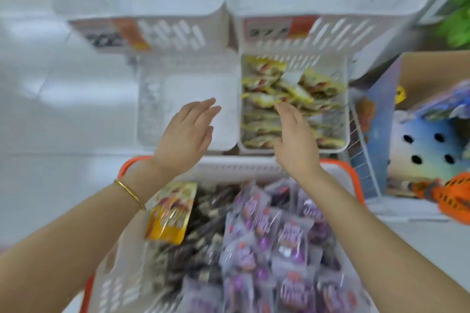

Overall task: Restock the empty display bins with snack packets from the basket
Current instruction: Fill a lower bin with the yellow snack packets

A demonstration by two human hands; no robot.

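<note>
The right bin [335, 150] is holding yellow packets [264, 99], the left bin [188, 89] is lying bare, and the left hand [185, 134] and right hand [295, 140] are hovering spread, empty.

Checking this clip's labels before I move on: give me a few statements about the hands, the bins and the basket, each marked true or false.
1. The left bin holds no packets. True.
2. The right bin is empty. False: yellow packets lie in it.
3. The left hand grips a packet. False: its fingers are straight and hold nothing.
4. The basket holds purple packets. True.
5. The gold bangle sits on the right wrist. False: it is on the left wrist.
</note>
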